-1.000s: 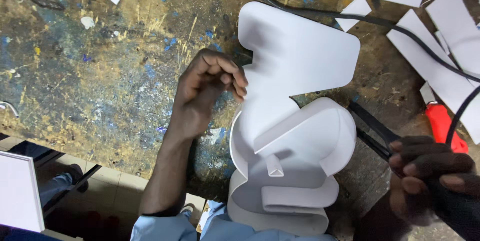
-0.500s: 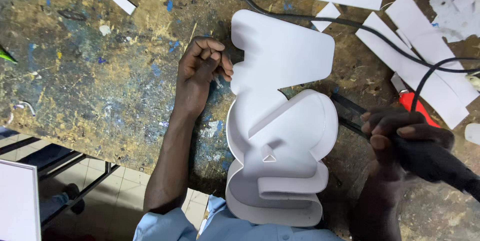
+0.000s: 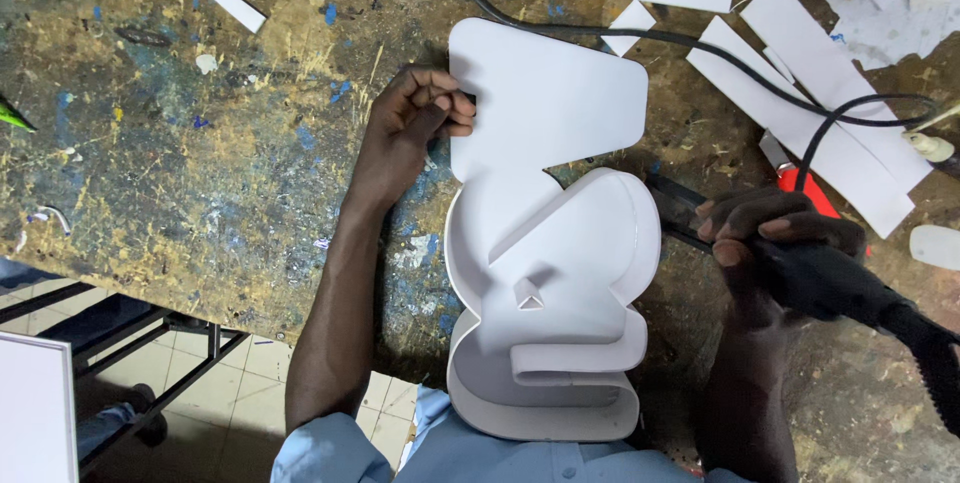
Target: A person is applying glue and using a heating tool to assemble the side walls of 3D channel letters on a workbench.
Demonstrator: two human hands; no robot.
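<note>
Left hand (image 3: 420, 118), fingers curled, pinching the left edge of a white curved letter form (image 3: 550, 233) at frame centre on the paint-stained workbench (image 3: 180, 173). Right hand (image 3: 775, 243), at right, closed around a black corded tool (image 3: 850, 293), tip beside the form's right wall. White strips (image 3: 810, 103) upper right.

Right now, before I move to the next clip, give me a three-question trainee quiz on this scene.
1. True or false: the left hand touches the white letter.
2. What does the right hand hold? A) scissors B) black tool C) brush
3. The black cable runs across the letter's ____ end, as seen from the head camera.

Key: 1 true; 2 B; 3 far
</note>
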